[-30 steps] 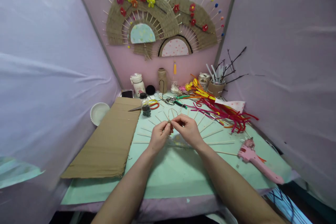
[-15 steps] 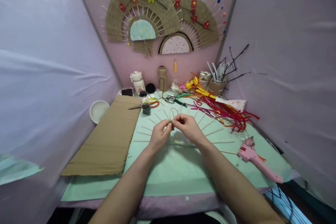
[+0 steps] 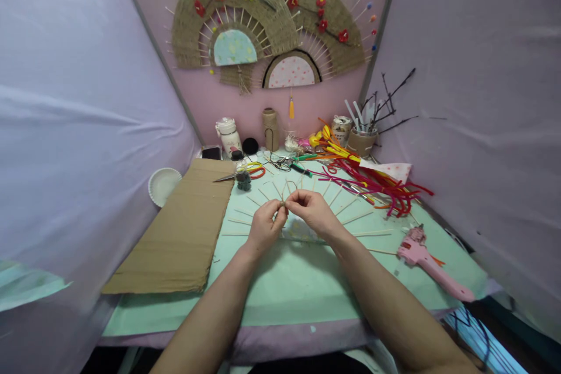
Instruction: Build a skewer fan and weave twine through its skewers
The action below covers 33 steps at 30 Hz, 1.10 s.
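Observation:
A half-round patterned piece [image 3: 300, 230] with thin sticks fanning out from it lies on the green-covered table [image 3: 302, 292]. My left hand [image 3: 266, 223] is closed at the upper left of this piece, its thumb and fingers pinched on brown twine. Right beside it my right hand [image 3: 309, 208] also pinches the twine [image 3: 293, 183], which makes a small loop above the fingertips. The fingertips of both hands nearly touch and partly hide the twine and the top of the half-round piece.
Brown cardboard [image 3: 175, 234] lies at the left, near a white fluted dish [image 3: 165, 186]. Scissors [image 3: 258, 171] and a twine spool [image 3: 270, 130] are further back. Coloured pipe cleaners [image 3: 372, 184] and a pink glue gun [image 3: 432, 263] lie at the right. Decorated fans [image 3: 274, 11] hang behind.
The view has shifted very slightly. My hands keep almost the same place and pinch, and the twine loop above the fingertips looks smaller and lower.

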Available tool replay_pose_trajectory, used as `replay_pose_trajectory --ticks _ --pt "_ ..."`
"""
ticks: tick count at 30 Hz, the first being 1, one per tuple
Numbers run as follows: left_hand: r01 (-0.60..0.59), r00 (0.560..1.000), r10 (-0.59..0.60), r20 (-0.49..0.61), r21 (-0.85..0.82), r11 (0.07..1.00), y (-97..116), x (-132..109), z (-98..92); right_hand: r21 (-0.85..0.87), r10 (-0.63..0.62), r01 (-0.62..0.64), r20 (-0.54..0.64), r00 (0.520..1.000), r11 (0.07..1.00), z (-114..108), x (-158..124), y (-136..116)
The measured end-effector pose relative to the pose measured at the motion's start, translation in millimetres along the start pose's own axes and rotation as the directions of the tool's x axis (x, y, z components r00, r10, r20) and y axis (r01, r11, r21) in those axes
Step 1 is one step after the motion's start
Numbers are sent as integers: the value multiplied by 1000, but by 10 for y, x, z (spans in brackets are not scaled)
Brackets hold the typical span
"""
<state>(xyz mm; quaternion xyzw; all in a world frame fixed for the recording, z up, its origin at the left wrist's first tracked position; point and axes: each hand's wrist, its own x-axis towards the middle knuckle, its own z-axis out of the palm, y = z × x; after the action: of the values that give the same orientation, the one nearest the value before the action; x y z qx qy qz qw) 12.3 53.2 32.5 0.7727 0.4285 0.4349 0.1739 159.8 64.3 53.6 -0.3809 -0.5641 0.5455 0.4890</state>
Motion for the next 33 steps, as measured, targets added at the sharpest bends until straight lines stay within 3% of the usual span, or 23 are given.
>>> replay_pose_trajectory --ticks 8,13,16,19,21,24,27,29,33 --pt "-91 992 93 -82 31 995 1 -25 -17 36 -55 54 32 998 998 -49 -48 -77" --pt "-106 989 110 -95 49 993 11 -20 -6 37 -171 168 76 982 985 -70 -43 -69" --pt "-90 992 89 -86 0 996 41 -19 -6 56 -181 177 73 981 983 -68 -43 -69" --pt "10 999 -17 -37 -173 985 89 -20 -10 73 -160 154 83 984 985 -64 -45 -79" --pt "141 990 -134 46 -415 899 124 -15 -9 122 -118 106 95 988 987 -65 -40 -63" --pt "335 941 -227 249 -766 549 170 4 -11 216 -11 -13 113 994 976 -75 -22 2" --pt "439 894 -217 392 -863 249 201 26 -29 259 65 -97 127 990 961 -82 -10 61" --pt "475 874 -201 442 -866 159 213 33 -44 264 69 -104 137 988 959 -83 -14 69" --pt "535 840 -170 516 -839 101 227 34 -56 228 37 -77 174 984 971 -81 -34 34"
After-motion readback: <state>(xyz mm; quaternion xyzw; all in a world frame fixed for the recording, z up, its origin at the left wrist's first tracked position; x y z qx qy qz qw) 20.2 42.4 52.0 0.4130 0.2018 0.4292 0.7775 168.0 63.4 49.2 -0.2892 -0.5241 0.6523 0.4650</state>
